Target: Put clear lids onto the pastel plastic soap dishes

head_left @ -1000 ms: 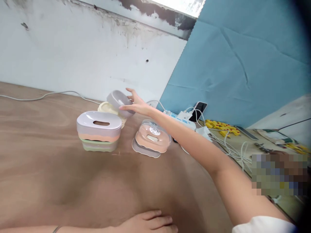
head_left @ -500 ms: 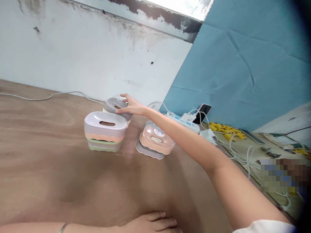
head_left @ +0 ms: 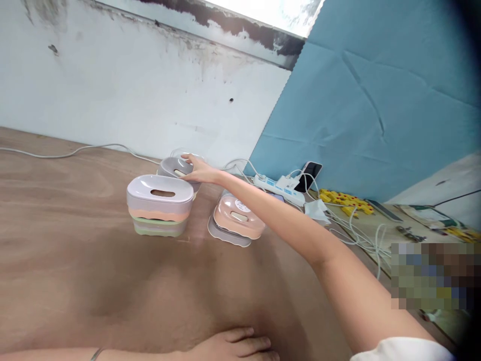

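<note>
Grey lid (head_left: 168, 165) just went from tilted in air to level, behind lavender-topped stack (head_left: 161, 204); lowering prob. nearly done. R hand (head_left: 199, 170): thumb & index apart, straddling lid's R end; couldn't tell if clamped. L hand (head_left: 235, 347) lay palm-down on wood-grain table (head_left: 93, 265), well in front of stack, fingers slightly apart, nothing held. Surfaces glossy, prob. plastic; lids oval, slotted. Peach lid (head_left: 235, 228) sat R of stack, atop wavy-rimmed grey piece (head_left: 227, 238).

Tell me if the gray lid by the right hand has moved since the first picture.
Yes: the gray lid came left and down, toward the lilac lid.
</note>
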`<act>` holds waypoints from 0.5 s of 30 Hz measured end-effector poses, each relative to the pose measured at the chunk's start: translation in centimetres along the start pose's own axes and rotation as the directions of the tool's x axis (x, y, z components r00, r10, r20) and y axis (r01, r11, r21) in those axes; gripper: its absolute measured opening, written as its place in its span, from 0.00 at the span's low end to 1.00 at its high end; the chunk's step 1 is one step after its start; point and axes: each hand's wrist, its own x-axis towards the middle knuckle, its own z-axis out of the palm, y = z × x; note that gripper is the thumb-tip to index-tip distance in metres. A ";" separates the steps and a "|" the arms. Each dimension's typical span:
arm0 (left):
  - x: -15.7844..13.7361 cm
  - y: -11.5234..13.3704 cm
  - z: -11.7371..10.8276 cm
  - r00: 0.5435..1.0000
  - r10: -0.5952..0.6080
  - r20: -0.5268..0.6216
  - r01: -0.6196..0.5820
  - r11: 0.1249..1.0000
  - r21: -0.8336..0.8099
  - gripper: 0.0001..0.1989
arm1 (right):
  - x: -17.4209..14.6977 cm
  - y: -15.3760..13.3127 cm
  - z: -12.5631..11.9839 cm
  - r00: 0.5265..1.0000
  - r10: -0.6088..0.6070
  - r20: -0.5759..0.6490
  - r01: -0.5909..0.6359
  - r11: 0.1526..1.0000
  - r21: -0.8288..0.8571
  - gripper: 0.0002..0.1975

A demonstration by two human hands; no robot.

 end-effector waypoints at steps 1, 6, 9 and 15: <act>0.0 0.0 0.0 1.000 -0.001 -0.007 0.001 1.000 0.001 0.20 | 0.0 0.0 0.0 1.000 0.003 -0.001 -0.003 1.000 0.004 0.44; 0.1 -0.2 -0.2 0.998 0.030 0.060 -0.030 0.999 0.009 0.20 | 0.1 0.2 0.0 0.999 0.038 -0.036 -0.036 0.999 0.040 0.49; 0.2 -0.3 -0.3 0.998 0.024 0.056 -0.024 1.000 0.012 0.20 | -0.1 0.6 -0.5 0.996 0.074 -0.058 -0.069 0.993 0.094 0.50; 0.2 -0.1 -0.4 1.000 -0.008 0.012 0.008 1.000 0.018 0.21 | -2.5 2.5 -3.0 0.982 0.131 -0.134 -0.099 0.970 0.221 0.47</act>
